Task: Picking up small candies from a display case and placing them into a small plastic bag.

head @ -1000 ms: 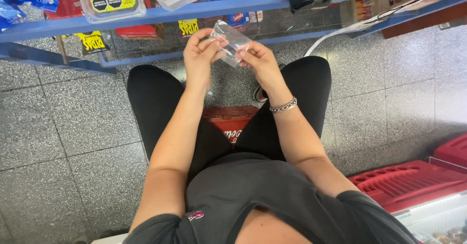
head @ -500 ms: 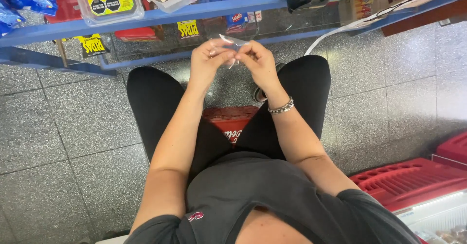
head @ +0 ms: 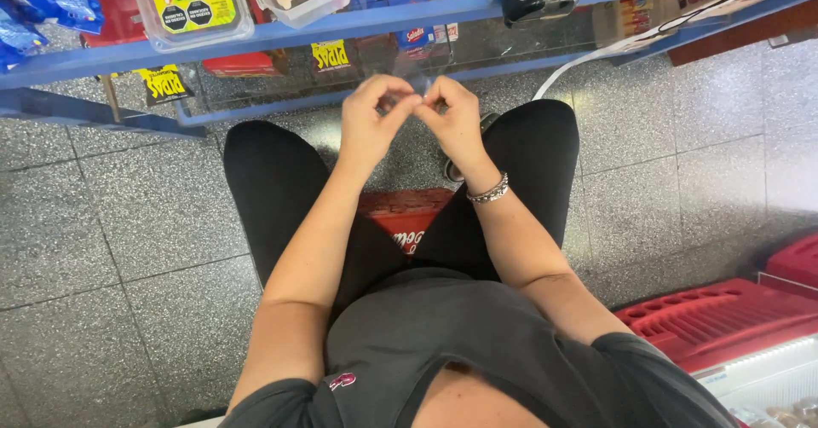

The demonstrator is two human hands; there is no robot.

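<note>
Person, seated. Dark grey short-sleeved top [head: 477, 343], small red mark on the left sleeve edge. Black leggings [head: 273, 189] on both legs. Silver beaded bracelet [head: 488, 191] at the right wrist. Arms bare below the sleeves; left hand [head: 371, 121] and right hand [head: 452, 117] bare, no rings discernible.

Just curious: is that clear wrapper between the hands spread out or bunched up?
Bunched up: both hands pinch the clear wrapper so only a sliver shows.
</note>
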